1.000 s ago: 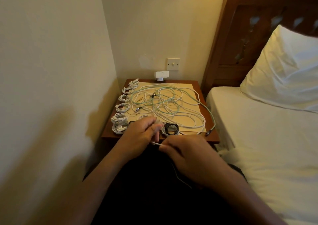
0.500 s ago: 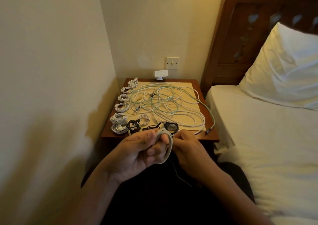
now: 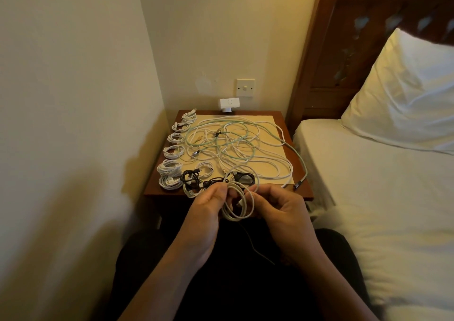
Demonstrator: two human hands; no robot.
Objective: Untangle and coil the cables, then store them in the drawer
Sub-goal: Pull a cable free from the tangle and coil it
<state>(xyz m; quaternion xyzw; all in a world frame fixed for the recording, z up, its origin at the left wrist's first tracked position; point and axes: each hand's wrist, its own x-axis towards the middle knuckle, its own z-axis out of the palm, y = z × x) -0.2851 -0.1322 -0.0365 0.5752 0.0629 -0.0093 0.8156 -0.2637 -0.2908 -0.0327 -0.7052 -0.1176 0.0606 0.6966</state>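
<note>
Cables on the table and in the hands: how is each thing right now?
white cable: wound into loops, held up between both hands.
left hand: pinches the loops' left side.
right hand: grips the loops' right side.
small white coils: wound, in a row along the left edge of the table.
long white and green cables: tangled, loose on the mat.
black cables: loosely bunched at the near edge.

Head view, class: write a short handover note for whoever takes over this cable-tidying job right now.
Hands: left grip holds one side of the white cable coil; right grip pinches the other, just before the front edge of the nightstand.
Done: row of white coils along its left edge.
Left: finish this coil, untangle the white-and-green tangle on the mat, coil the black cables, store everything. Drawer not in view.
</note>
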